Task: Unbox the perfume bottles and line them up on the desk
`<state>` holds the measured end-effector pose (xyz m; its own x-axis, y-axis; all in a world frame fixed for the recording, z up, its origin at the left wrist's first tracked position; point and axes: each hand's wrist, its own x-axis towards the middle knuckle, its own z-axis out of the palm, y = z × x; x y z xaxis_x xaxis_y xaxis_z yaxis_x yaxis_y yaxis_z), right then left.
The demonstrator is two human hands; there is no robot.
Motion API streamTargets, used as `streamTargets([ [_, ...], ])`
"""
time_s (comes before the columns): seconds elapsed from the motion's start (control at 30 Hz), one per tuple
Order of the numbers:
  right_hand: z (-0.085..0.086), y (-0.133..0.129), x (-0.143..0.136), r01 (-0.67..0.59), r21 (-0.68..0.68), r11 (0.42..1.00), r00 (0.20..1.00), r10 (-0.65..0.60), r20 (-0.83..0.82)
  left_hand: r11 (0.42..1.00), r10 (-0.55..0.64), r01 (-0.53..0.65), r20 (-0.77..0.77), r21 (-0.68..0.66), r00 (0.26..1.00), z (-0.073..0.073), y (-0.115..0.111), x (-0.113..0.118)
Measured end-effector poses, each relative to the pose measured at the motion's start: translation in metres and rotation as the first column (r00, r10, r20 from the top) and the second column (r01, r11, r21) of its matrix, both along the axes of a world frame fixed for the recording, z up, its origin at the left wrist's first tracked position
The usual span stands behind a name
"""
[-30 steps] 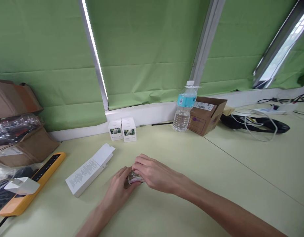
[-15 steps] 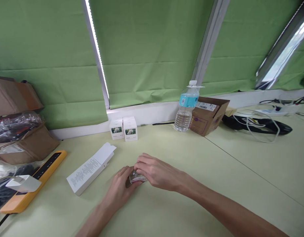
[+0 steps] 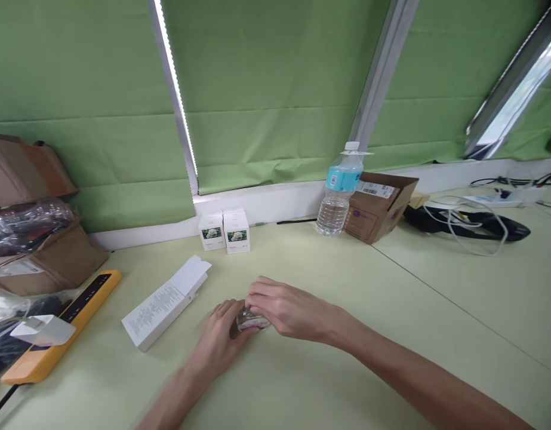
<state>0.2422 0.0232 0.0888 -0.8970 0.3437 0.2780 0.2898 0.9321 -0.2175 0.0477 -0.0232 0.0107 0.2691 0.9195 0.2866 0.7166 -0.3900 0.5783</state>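
A small clear glass jar (image 3: 252,320) sits low over the pale table, between my two hands. My left hand (image 3: 225,334) is wrapped round its left side, thumb along the near side. Fingers of my right hand (image 3: 277,304) are closed together on the jar's upper part; what exactly they pinch there is hidden. To the left lies a long white box (image 3: 161,310) with printed text and an open end flap. Behind my hands stand two small white boxes, the left one (image 3: 212,233) and the right one (image 3: 237,235), each with a flower picture.
A water bottle (image 3: 338,194) stands beside an open brown carton (image 3: 378,209) at the back. Further right lies a black object (image 3: 472,224) with white cable. At left are a yellow power strip (image 3: 73,328) with a white plug (image 3: 42,330) and stacked cartons (image 3: 55,257).
The view has shifted slightly. Both hands keep their grip on the jar, with my right hand only slightly moved.
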Motion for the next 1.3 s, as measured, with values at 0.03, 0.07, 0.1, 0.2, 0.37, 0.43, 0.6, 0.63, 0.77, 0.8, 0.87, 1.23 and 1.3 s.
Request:
streamTargets([
  [0.03, 0.000, 0.000, 0.000, -0.007, 0.012, 1.000, 1.000, 0.007, 0.008, 1.000, -0.001, 0.001, 0.001, 0.004, 1.000, 0.000, 0.000, 0.000],
  [0.07, 0.000, 0.000, 0.000, -0.014, 0.023, 1.000, 1.000, 0.014, 0.015, 1.000, -0.002, 0.002, 0.001, 0.007, 1.000, 0.000, 0.000, 0.000],
  [0.1, 0.001, 0.000, 0.001, -0.020, 0.032, 0.999, 1.000, 0.019, 0.020, 1.000, -0.004, 0.004, 0.002, 0.011, 1.000, -0.001, 0.000, -0.001],
  [0.2, 0.001, 0.000, 0.001, -0.022, 0.045, 0.999, 1.000, 0.022, 0.020, 1.000, -0.007, 0.007, 0.003, 0.013, 1.000, -0.003, 0.000, -0.001],
  [0.37, 0.002, 0.000, 0.001, -0.032, 0.079, 0.996, 0.998, 0.028, 0.053, 1.000, -0.023, 0.023, 0.005, -0.009, 1.000, -0.002, 0.000, -0.001],
  [0.43, 0.004, 0.000, 0.001, -0.033, 0.091, 0.995, 0.997, 0.027, 0.070, 0.999, -0.030, 0.030, 0.002, -0.012, 1.000, -0.002, -0.001, -0.001],
  [0.6, 0.006, -0.001, 0.000, -0.001, 0.058, 0.998, 0.998, -0.003, 0.063, 0.999, -0.032, 0.032, 0.000, -0.014, 0.999, -0.001, -0.001, -0.001],
  [0.63, 0.006, -0.001, 0.000, 0.000, 0.060, 0.998, 0.998, -0.004, 0.065, 0.999, -0.031, 0.031, 0.003, -0.012, 1.000, -0.002, -0.001, -0.001],
  [0.77, 0.005, 0.000, 0.001, -0.042, 0.097, 0.994, 0.995, 0.034, 0.089, 0.999, -0.035, 0.035, -0.001, -0.002, 0.999, -0.002, 0.000, -0.001],
  [0.8, 0.005, 0.000, 0.001, -0.055, 0.102, 0.993, 0.995, 0.046, 0.091, 0.999, -0.035, 0.035, -0.003, 0.000, 0.999, -0.002, 0.000, -0.001],
  [0.87, 0.006, -0.001, 0.001, -0.061, 0.098, 0.993, 0.994, 0.052, 0.091, 1.000, -0.030, 0.030, -0.004, 0.006, 1.000, -0.002, 0.000, -0.001],
  [1.23, -0.001, -0.006, -0.010, 0.201, -0.129, 0.971, 0.980, -0.201, 0.013, 0.999, -0.026, 0.026, 0.027, -0.029, 0.999, -0.004, 0.001, 0.000],
  [1.3, -0.001, -0.005, -0.010, 0.182, -0.187, 0.965, 0.982, -0.189, -0.021, 0.999, -0.036, 0.036, 0.014, -0.033, 0.999, -0.004, 0.001, -0.001],
])
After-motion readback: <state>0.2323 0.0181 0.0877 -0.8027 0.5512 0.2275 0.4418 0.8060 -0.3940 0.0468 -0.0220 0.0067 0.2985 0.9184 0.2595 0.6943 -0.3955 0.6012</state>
